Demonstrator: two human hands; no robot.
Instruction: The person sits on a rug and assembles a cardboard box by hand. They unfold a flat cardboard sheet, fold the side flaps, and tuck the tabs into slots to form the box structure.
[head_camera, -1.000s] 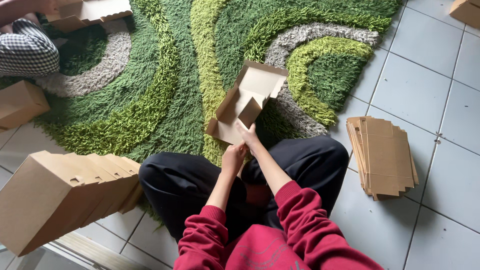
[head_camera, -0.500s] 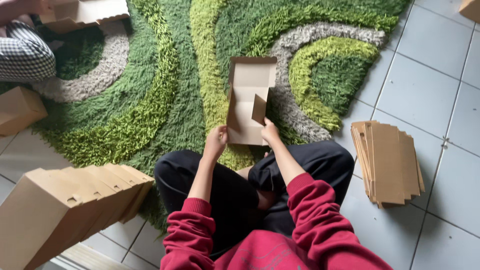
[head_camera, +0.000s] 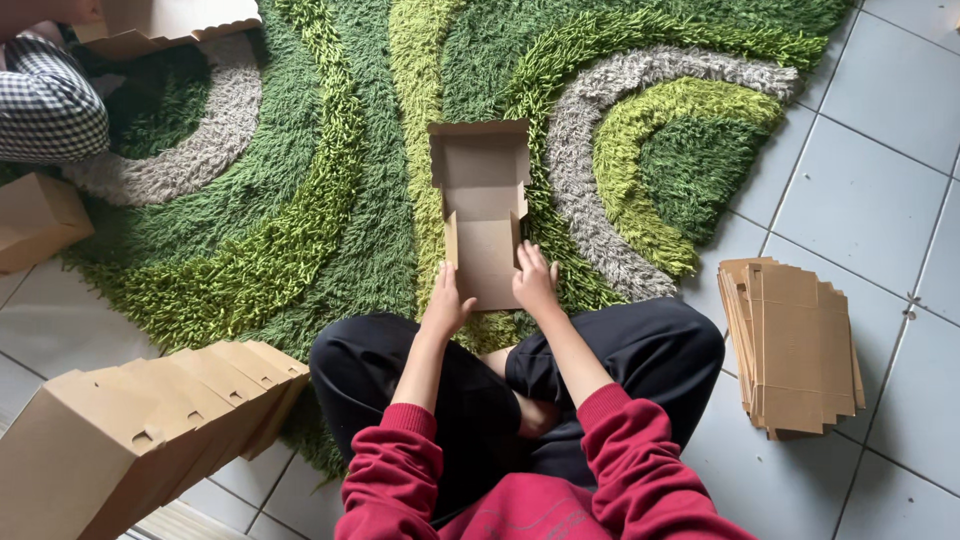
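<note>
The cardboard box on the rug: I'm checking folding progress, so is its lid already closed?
No, the cardboard box lies open on the green rug, lid flap spread away while both hands press its near end.
</note>
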